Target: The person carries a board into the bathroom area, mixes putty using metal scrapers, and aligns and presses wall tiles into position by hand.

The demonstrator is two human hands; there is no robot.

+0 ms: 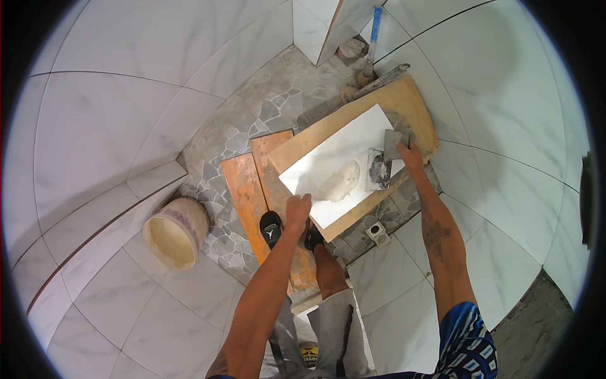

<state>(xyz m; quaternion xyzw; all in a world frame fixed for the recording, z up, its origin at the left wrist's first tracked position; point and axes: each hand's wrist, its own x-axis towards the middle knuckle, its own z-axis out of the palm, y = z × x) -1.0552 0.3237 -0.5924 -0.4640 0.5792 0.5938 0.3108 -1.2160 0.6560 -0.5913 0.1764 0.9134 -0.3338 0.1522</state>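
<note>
A white rectangular tile (323, 161) lies on a tan board (424, 112), a mound of pale wet paste (342, 181) spread on its near half. My right hand (411, 155), at the tile's right end, is closed on a grey flat-bladed scraper (394, 144). Just below the blade, a dark grey smeared rectangular piece (379, 169) rests on the tile. My left hand (298, 210) is closed in a fist by the tile's near left edge; its fingers hide what they hold, if anything.
Orange-brown planks (243, 183) lie under my feet on stone-patterned floor. A paste-stained bucket (177, 232) stands at left. Behind the board are a blue-handled tool (375, 28) and a long dusty tool (382, 81). A small white drain-like square (377, 234) lies nearby. Marble-look tiled walls surround me.
</note>
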